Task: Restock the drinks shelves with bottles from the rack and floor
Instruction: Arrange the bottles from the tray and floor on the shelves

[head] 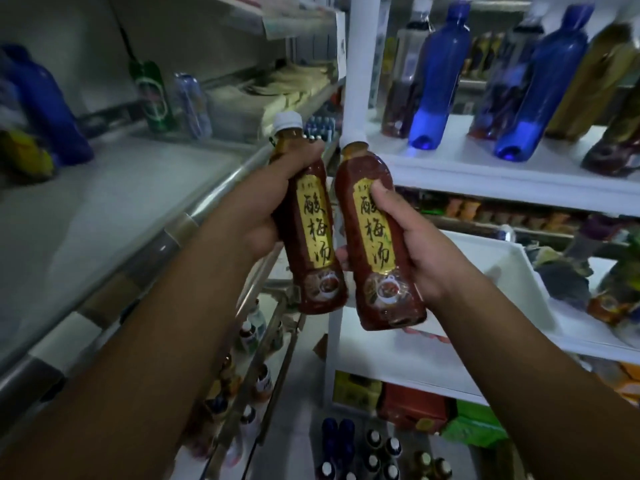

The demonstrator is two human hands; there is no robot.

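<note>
Status: one plum-drink bottle per hand, both held up in mid-air between the two shelf units.

Left hand (263, 216) wrapped round the upper body of the left plum-drink bottle (313, 223), fingers curled round it just under the neck. White cap on top.

Right hand (412, 251) gripping the right plum-drink bottle (375, 237) at mid-body, thumb pressed on the yellow label, fingertips showing round the far side.

Both bottles dark red, yellow labels with Chinese characters facing the camera. Side by side, nearly touching, tops leaning slightly left. Right one a bit lower in frame; cap colour hard to tell.

To the right of the hands: white shelf unit (485, 181), upper tier carrying blue bottles (433, 81) plus dark and amber ones, all blurred. Lower tier: red pack (412, 407) beside green bag (478, 424).

Left side: metal shelf (104, 209) with green can (154, 95) and blue can (192, 105) standing near each other at the back.

Below the hands: wire rack (263, 341) with small bottles. More capped bottles on the floor (374, 452), standing upright in a cluster.
</note>
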